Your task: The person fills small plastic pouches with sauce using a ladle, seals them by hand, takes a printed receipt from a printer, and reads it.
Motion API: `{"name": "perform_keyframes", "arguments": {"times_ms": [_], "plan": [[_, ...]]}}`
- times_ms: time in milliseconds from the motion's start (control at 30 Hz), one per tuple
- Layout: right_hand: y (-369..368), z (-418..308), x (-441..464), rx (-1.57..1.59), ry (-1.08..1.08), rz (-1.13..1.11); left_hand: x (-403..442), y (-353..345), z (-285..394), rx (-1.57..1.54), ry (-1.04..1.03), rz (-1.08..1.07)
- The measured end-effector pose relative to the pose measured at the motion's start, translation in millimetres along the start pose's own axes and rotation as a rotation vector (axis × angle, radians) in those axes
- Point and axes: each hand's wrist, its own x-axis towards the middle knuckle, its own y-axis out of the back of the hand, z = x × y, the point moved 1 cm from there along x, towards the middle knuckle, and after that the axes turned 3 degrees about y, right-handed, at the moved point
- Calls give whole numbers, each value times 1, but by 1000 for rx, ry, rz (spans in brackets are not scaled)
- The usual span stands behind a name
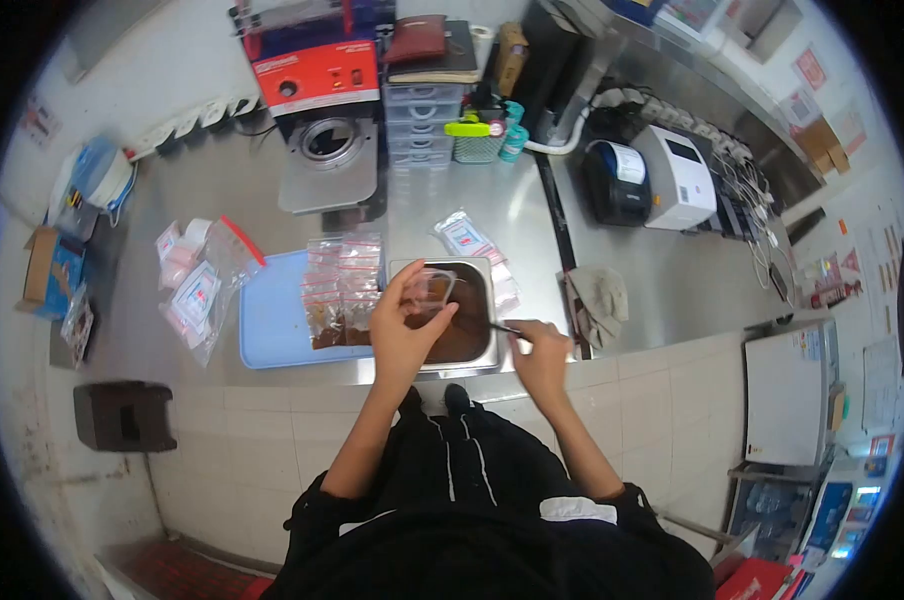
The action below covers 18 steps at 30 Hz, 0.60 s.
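My left hand (404, 325) holds a small clear plastic bag (432, 287) above the left part of a metal pan (495, 350) with brown contents. Just right of the pan, my right hand (540, 358) is closed around the dark handle of a utensil (507, 329), whose far end reaches into the pan. Left of the pan, a blue tray (272, 300) bears several small zip bags (324, 300) with brown contents at their lower ends. Behind the pan lie flat printed packets (463, 236).
A large zip bag of packets (198, 300) lies left of the tray. Behind stand a red sealing machine (317, 78), clear drawers (421, 125), a black printer (616, 182) and a white printer (674, 177). A cloth (599, 306) lies at the counter's front edge.
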Motion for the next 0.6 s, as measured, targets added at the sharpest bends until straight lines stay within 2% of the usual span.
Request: {"name": "perform_keyframes", "arguments": {"times_ms": [33, 133, 200, 233, 300, 333, 400, 433, 500, 600], "plan": [[-3, -13, 0, -79, 119, 67, -2, -1, 3, -8, -5, -25], [15, -54, 17, -5, 190, 140, -8, -2, 7, -182, 19, -60], [19, -74, 25, 333, 294, 193, -15, -6, 18, -248, 56, -106], [15, -79, 25, 325, 282, 206, -19, -8, 22, -312, 96, -130], [13, -84, 27, 595, 239, 278, -27, -10, 29, -319, 51, -184], [18, -84, 28, 587, 234, 292, -29, -10, 35, -423, 19, -156], [32, -89, 27, 736, 145, 186, -30, -11, 38, -561, 29, -49], [38, -91, 28, 811, 101, 132, -30, -7, 32, -563, 28, -63], [49, -88, 27, 801, 138, 94, -30, 10, 12, -394, 96, -84], [62, -93, 22, 785, 151, -122, -33, 15, 11, -438, 125, -89]]}}
